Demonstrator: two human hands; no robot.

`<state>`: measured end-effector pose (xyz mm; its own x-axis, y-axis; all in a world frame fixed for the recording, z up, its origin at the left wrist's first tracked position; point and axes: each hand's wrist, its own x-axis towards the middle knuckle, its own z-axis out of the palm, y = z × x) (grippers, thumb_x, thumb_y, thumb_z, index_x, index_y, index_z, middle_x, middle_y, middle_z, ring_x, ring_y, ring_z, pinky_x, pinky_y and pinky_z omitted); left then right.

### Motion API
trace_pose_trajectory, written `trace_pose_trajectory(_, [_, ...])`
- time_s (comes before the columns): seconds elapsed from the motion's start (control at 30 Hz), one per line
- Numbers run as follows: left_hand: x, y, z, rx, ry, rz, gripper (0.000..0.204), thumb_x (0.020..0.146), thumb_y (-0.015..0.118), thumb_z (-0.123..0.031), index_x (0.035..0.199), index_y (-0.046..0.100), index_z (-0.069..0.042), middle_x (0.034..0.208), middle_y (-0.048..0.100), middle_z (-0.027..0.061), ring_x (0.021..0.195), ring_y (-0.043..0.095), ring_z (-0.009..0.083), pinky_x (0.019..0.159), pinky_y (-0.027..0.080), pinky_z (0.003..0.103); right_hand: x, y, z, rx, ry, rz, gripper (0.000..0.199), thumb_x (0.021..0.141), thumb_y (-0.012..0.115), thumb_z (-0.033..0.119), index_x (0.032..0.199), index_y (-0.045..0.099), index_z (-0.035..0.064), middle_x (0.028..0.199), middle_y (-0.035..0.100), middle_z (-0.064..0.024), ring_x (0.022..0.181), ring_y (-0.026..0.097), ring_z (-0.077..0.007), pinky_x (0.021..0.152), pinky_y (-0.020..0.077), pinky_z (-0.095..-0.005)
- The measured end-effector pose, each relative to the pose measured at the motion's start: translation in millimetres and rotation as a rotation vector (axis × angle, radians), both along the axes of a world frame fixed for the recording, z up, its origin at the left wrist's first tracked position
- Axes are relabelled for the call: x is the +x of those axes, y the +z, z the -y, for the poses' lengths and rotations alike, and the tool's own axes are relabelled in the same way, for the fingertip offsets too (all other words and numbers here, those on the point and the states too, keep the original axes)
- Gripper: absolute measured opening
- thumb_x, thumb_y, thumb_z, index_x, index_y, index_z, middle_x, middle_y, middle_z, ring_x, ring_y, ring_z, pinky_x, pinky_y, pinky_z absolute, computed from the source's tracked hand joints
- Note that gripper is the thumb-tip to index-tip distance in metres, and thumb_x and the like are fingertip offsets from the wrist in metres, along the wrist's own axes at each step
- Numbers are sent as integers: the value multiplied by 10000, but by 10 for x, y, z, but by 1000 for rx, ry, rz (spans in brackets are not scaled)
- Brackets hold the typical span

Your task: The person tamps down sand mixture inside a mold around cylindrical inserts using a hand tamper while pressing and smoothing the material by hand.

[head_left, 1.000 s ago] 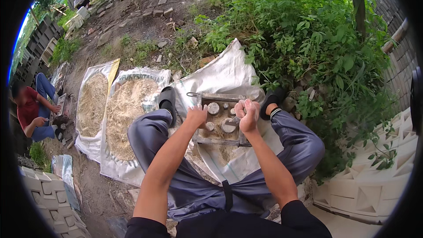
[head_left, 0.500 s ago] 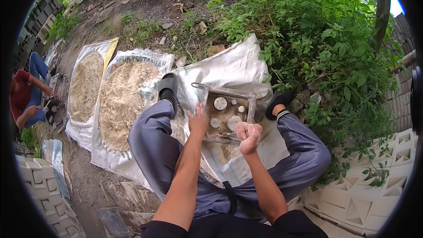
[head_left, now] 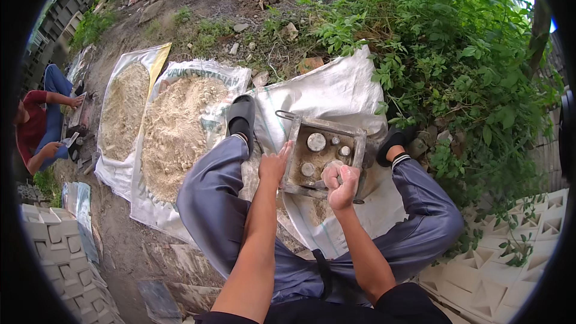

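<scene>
A square wooden mould frame (head_left: 327, 123) lies between my feet on a white woven sack (head_left: 345, 84). Sandy powder covers its bottom, and several round grey-white cylinders stand inside, among them a large one (head_left: 316, 141) and a smaller one (head_left: 308, 169). My left hand (head_left: 273, 167) rests flat with fingers stretched against the frame's left wall. Over the near right part of the mould, my right hand (head_left: 341, 186) is closed in a fist, thumb on top. A grey edge shows beside the fist, but what it grips is hidden.
Two sacks to the left bear heaps of pale sandy powder (head_left: 180, 126) (head_left: 125, 111). A person in a red shirt (head_left: 33, 117) works at the far left. Leafy plants (head_left: 444, 54) crowd the right, above patterned pale blocks (head_left: 498, 276). Stacked blocks (head_left: 57, 249) stand lower left.
The view has shifted, so the scene sits further right. Against the mould, my right fist has moved left and now covers a large cylinder seen before. My left fingertips now lean toward the left wall.
</scene>
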<state>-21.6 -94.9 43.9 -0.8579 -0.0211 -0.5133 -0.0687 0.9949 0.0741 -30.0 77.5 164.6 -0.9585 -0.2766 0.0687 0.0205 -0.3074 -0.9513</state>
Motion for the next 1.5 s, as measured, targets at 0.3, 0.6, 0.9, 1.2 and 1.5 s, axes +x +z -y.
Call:
trace_pose_trajectory(0.3, [-18, -42, 16, -74, -7, -36, 815, 884, 518, -161, 1498, -17, -196, 1495, 317, -77, 992, 633, 205, 803, 473, 394, -69, -44, 319, -127, 54, 90, 457, 880, 405, 306, 514, 319, 47, 481, 305, 5, 446, 249, -88, 433, 173, -283])
trace_pose_trajectory(0.6, [-8, 76, 38, -15, -30, -92, 1369, 463, 887, -237, 1495, -10, -165, 1448, 395, -67, 1028, 616, 208, 837, 474, 381, -1, -109, 370, 110, 88, -185, 496, 909, 489, 312, 505, 345, 63, 480, 325, 10, 441, 267, -97, 450, 201, -289])
trace_pose_trajectory(0.9, [-37, 33, 48, -13, -14, -70, 1147, 666, 772, -198, 1496, -20, -209, 1488, 333, -60, 1041, 608, 220, 831, 475, 377, 111, 9, 260, 224, -136, 83, 519, 935, 556, 254, 488, 414, 31, 452, 369, 38, 442, 339, -51, 432, 243, -280])
trace_pose_trajectory(1.2, [3, -136, 17, -36, -24, -154, 1199, 617, 808, -216, 1495, -9, -207, 1508, 289, -57, 1078, 587, 218, 815, 480, 388, -34, -42, 63, 862, 89, -119, 332, 912, 562, 236, 672, 577, 8, 624, 598, -76, 564, 537, -176, 627, 405, -347])
trace_pose_trajectory(1.5, [-53, -20, -178, -80, 124, -139, 770, 848, 550, -200, 1491, 127, -193, 1537, 194, 94, 1210, 469, 276, 875, 457, 457, -124, 15, -122, 473, 79, 66, 193, 917, 570, 220, 914, 604, 30, 1123, 631, -105, 948, 567, -157, 896, 408, -315])
